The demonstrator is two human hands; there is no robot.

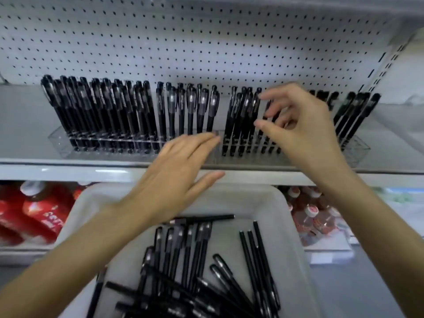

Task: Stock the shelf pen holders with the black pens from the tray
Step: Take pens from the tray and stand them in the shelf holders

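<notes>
Pegboard-backed shelf (68, 166): carries the clear pen holder (59, 143), mostly filled with upright black pens (103, 106).

Tray (291, 226): directly below the holder, with many loose pens (197, 249) in it.

Step in hand: seating and straightening pens, apparently.
- Right hand (305, 134): over the holder's right half, fingers spread and loosely curled, gripping nothing.
- Left hand (174, 175): at the holder's front centre, flat and empty.

Next move: pick a pen from the tray and insert it in the gap at the holder's centre.

Obstruction: the packed neighbouring pens lean. Red bottles (39, 210) stand below the holder, clear of the work.
</notes>
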